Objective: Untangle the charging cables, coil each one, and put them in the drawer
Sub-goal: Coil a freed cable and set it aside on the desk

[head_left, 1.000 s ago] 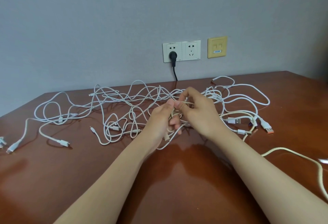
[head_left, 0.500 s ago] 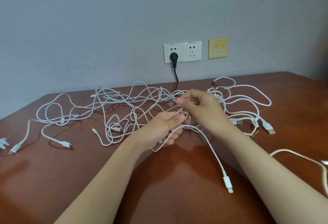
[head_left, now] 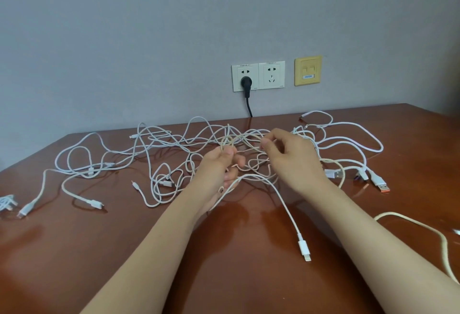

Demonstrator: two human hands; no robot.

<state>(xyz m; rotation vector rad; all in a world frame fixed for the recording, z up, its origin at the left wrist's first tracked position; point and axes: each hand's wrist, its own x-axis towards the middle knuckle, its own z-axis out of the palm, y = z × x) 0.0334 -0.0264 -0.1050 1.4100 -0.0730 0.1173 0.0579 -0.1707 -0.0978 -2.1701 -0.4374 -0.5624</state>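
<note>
Spread wider, left hand (head_left: pixel 219 167) and right hand (head_left: pixel 291 155) pinch cables (head_left: pixel 245 137); socket (head_left: pixel 258 76) print unreadable.

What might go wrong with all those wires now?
The left hand and right hand each pinch a strand of the cable tangle; pulling apart may tighten a knot. The loose white connector lies free on the table, so a hard tug might whip it about.

Soft even light; glossy table (head_left: pixel 249 276) glare; slightly blurry.
</note>
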